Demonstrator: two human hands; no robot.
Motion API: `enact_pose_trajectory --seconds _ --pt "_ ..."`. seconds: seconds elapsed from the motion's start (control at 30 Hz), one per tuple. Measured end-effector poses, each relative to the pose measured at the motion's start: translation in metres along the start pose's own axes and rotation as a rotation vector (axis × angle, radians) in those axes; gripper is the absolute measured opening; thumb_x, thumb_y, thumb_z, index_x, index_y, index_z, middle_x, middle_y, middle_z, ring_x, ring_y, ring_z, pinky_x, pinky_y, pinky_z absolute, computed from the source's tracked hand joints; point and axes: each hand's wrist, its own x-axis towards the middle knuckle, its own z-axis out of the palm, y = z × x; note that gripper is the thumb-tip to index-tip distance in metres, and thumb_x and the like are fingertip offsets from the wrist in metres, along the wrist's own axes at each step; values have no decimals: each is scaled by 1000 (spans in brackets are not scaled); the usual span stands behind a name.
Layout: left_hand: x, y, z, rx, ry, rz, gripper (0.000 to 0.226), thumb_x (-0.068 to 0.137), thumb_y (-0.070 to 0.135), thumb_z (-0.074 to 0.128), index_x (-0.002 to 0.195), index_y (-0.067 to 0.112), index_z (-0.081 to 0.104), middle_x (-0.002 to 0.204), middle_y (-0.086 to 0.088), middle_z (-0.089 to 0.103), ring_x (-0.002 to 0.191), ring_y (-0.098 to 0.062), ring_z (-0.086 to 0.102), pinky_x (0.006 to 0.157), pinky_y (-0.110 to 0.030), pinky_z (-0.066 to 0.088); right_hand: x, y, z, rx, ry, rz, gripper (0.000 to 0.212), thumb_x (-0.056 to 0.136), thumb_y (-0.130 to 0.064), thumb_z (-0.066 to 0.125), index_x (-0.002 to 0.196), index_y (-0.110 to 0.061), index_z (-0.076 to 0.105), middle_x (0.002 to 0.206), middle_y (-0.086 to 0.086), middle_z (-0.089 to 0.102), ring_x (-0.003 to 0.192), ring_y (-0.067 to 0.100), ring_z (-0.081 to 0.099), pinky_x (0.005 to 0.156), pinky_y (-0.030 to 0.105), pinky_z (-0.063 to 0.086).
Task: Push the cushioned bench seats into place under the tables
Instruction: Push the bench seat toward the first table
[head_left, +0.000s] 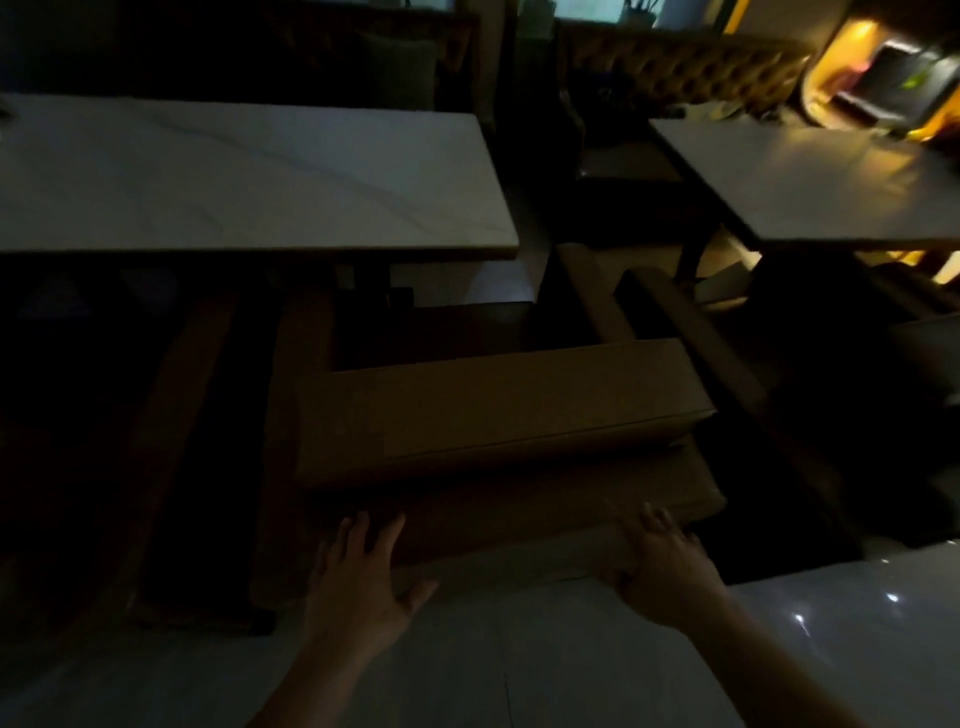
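Note:
The room is dim. A brown cushioned bench seat (498, 410) lies across the middle of the head view, in front of a white marble-look table (249, 176). Below its cushion, the bench's near side (519, 514) faces me. My left hand (358, 582) lies flat against the left part of that near side, fingers spread. Near the right corner of the same side, my right hand (660, 566) presses with its fingers apart. Neither hand grips anything. A second table (810, 182) stands at the right.
Another bench (691, 332) runs away from me between the two tables. Dark wooden bench parts (171, 441) lie at the left under the white table. A tufted booth back (691, 67) lines the far wall. Glossy pale floor tiles (519, 649) are under my arms.

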Motion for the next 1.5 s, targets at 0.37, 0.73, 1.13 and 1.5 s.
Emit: enact_pose_trajectory --seconds 0.37,0.73,1.13,1.5 --pt "-47 182 -64 104 -163 280 105 67 95 30 152 45 -6 165 1 -1 150 -24 -1 120 -50 4 -107 95 -69 143 145 65 104 66 -97 19 154 -47 -4 167 5 -1 153 31 -4 121 60 3" --pt "-122 428 -55 114 -1 485 101 69 91 40 152 45 4 158 5 22 140 -24 26 110 -45 31 -203 300 -93 192 260 187 98 76 -92 30 155 -44 -2 167 7 0 153 32 -2 121 57 7" --pt "-124 641 3 183 -60 705 102 72 89 41 153 42 1 163 2 9 148 -24 8 120 -46 11 -243 503 -84 264 368 401 101 72 -93 29 155 -45 -2 167 9 1 153 31 0 122 54 12" --pt "-6 808 60 124 -171 743 109 67 92 41 153 41 -2 163 -2 10 148 -25 10 120 -47 10 -145 666 -127 192 275 486 125 44 -105 0 154 -46 -7 167 9 -2 153 31 -1 122 54 14"
